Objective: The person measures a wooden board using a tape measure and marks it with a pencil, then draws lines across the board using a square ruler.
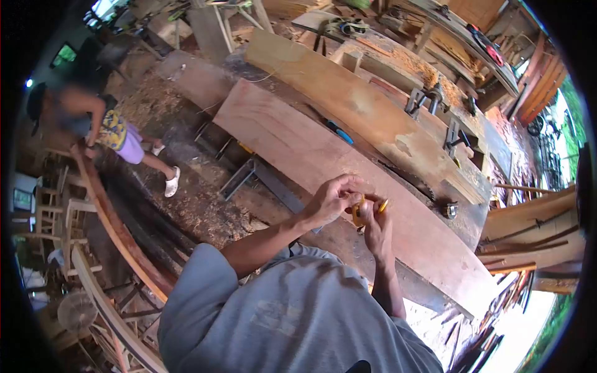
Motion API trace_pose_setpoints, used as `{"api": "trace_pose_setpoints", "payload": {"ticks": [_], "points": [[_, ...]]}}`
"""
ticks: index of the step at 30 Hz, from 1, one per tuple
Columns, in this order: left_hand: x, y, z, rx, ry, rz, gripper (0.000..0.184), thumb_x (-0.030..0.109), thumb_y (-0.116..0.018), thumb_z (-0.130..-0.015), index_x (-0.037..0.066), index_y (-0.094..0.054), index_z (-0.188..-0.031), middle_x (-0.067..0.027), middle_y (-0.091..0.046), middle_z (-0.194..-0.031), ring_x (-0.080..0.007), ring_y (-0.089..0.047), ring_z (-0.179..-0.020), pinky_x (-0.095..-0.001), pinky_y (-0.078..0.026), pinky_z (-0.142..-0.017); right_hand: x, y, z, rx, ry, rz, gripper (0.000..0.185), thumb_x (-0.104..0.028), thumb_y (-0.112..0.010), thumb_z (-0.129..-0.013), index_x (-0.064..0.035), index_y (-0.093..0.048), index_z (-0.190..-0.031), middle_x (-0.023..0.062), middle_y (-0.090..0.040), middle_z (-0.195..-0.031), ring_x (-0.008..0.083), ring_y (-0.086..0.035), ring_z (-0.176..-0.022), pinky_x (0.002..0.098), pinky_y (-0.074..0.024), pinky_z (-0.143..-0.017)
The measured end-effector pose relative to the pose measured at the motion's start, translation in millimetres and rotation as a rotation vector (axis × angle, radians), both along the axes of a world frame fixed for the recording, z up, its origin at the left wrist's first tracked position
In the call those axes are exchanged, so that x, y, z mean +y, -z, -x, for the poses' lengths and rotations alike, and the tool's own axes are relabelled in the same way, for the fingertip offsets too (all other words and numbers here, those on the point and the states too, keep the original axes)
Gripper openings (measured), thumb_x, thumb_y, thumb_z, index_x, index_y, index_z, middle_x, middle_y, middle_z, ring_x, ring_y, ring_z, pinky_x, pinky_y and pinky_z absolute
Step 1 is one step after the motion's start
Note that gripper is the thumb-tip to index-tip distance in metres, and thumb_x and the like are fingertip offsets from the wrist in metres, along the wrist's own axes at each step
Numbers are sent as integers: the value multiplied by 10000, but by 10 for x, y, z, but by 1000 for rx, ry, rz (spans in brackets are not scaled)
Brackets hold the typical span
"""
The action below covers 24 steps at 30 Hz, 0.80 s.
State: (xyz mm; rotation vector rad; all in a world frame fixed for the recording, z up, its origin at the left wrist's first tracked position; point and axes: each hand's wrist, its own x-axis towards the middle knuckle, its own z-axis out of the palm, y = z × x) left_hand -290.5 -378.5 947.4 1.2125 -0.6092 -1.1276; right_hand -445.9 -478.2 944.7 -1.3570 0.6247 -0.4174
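Observation:
My left hand [333, 200] and my right hand [377, 231] meet in front of my chest, above a long reddish-brown board [298, 140]. Between them is a small yellow tool [358, 213], too small to name for certain. The fingers of my left hand pinch at its left side. My right hand is closed around its other side, and a yellow tip sticks out by the right fingers. Part of the tool is hidden behind the fingers.
Beyond the board lies a second, lighter plank [348, 102], with a blue-handled tool [339, 132] between them. Clamps [429, 99] and wood shavings are on the far bench. At left, another person [106, 124] bends over a long curved timber [102, 202].

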Motion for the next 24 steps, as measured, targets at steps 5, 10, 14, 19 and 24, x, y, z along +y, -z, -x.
{"api": "trace_pose_setpoints", "payload": {"ticks": [5,10,14,19,24], "points": [[170,397,504,215,-262,-26,502,72,-713,-948,-31,-486,-1384,-104,-689,-1021,-151,-682,-942,-284,-584,-768,166,23,343,-18,-202,188,532,-328,-760,-957,67,-553,-1247,93,-657,-1054,145,-612,-917,297,-509,-781],[483,799,665,215,-268,-127,384,38,-713,-935,-27,-546,-1275,-84,-658,-965,-156,-656,-844,-288,-556,-726,168,300,434,314,-370,237,457,-314,-829,-893,50,-624,-1077,148,-667,-931,171,-624,-830,347,-510,-694],[719,571,333,356,-106,-105,366,23,-744,-885,-24,-581,-1209,-98,-662,-937,-173,-668,-794,-304,-562,-687,160,341,531,399,-348,668,468,-323,-870,-836,44,-638,-1012,201,-667,-819,248,-627,-727,384,-509,-655],[1222,505,-1213,-100,-454,-247,324,-5,-771,-808,1,-661,-1113,-69,-668,-882,-160,-671,-725,-298,-570,-615,-144,615,989,545,-68,498,420,-287,-852,-853,40,-623,-984,161,-651,-838,208,-603,-736,366,-504,-643],[1907,973,-3380,-226,-978,-308,363,20,-766,-804,-13,-673,-1154,-91,-724,-948,-162,-691,-755,-285,-541,-596,-104,576,1228,588,211,463,346,-254,-798,-887,-16,-548,-907,35,-533,-741,118,-487,-661,308,-410,-568]]}}
